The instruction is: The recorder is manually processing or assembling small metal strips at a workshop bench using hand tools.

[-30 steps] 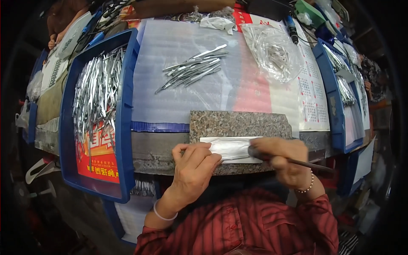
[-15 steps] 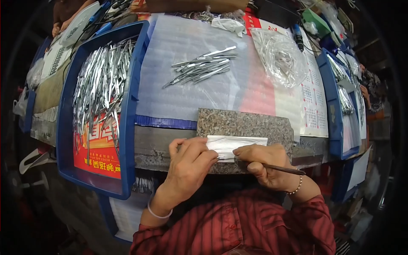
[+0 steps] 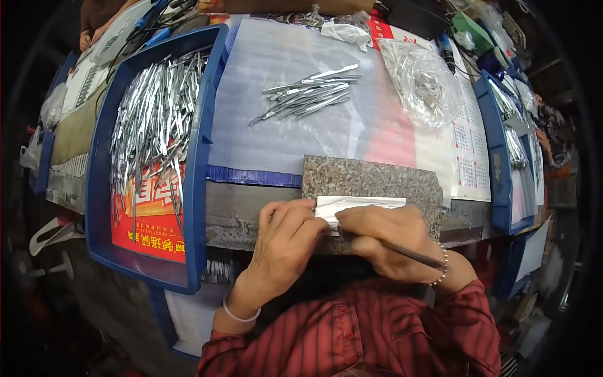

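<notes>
Right hand [image 3: 391, 237]: closed around a dark rod [image 3: 411, 253]; over the last second it comes leftward along the work, from near the far right end to just beside the other hand.
Dark rod: slants back toward the right wrist; its working end is hidden under the fingers, so whether it touches cannot be told.
Left hand [image 3: 286, 235]: fingers bent, fingertips on the left end of the white sheet [image 3: 361, 202], as a second ago; whether it pinches or only presses, I cannot tell.
White sheet: lies on the granite slab [image 3: 370, 174], between the hands; its silvery middle, bare a second ago, is now largely covered.
Granite slab: rests at the near edge of the desk [image 3: 248, 196], in place.
Silver strips [image 3: 308, 92]: loose heap beyond the slab, left as they were.
Blue tray [image 3: 196, 251]: to the left, holding many more strips, untouched.
Meaning: the stroke seems to have reached the held end; with the hands this close, the left fingertips look most exposed.
</notes>
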Action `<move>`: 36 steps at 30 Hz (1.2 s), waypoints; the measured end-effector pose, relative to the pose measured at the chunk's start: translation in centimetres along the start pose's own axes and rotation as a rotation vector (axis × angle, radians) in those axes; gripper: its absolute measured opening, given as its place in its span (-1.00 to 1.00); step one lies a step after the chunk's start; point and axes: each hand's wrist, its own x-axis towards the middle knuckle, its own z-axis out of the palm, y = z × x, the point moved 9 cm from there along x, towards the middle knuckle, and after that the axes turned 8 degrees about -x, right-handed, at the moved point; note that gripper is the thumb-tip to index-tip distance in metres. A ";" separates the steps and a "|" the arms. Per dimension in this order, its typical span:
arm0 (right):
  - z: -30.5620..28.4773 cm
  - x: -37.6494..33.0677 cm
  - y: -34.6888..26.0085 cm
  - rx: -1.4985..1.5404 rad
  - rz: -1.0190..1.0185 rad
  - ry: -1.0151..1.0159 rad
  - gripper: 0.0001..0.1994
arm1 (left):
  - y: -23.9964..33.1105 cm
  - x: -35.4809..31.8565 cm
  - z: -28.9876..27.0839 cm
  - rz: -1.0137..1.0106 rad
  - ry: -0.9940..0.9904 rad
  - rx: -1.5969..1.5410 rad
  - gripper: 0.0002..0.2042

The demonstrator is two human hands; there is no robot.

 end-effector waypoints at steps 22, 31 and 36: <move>-3.5 -7.0 3.1 -0.081 0.269 0.152 -0.76 | 1.1 0.3 -0.2 0.001 0.064 0.068 -0.82; -3.7 -11.4 3.9 0.535 0.544 0.259 -0.75 | 5.3 -3.5 -2.5 -0.045 0.206 0.170 -0.82; 1.7 -12.1 3.5 0.966 0.628 0.050 -0.72 | 7.1 -5.0 -2.6 -0.135 0.203 0.022 -0.86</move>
